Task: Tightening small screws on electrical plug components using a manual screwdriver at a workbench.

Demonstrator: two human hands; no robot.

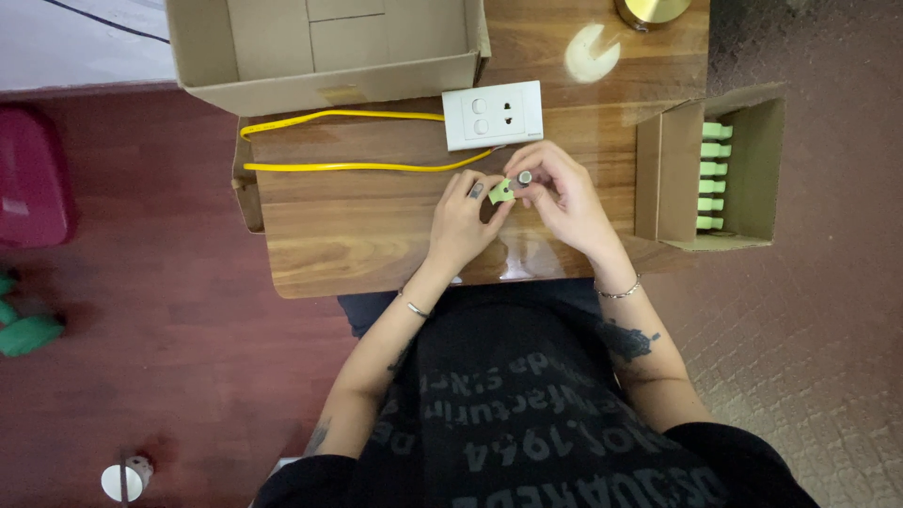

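A person sits at a small wooden table (376, 235) and looks down at both hands. The left hand (461, 221) and the right hand (560, 202) meet over the middle of the table. Between them is a small green piece (501, 192). The left thumb and fingers are pinched together on it. The right fingers are closed on a tiny round silver part (525, 177), which sits just beside the green piece (it may be touching it, but it is too small to tell).

Just behind the hands, a white wall socket plate (493, 114) lies flat on the table. It has 2 round buttons and a plug hole. A yellow cable (343, 141) comes out near it and makes a long loop to the left across the wood.

At the back of the table sits a big open cardboard box (329, 52). At the right edge of the table there is a smaller open cardboard box (710, 174). Inside it, 6 green pieces (713, 176) stand in a neat row, one below the other.

A round gold thing (651, 9) shows at the top edge of the table. Each wrist wears a thin silver bracelet (618, 291). The person wears a black shirt (546, 414) with grey print.

On the dark red floor (169, 357) to the left, there is a pink thing (33, 179) and some green things (28, 329), well apart from the table.
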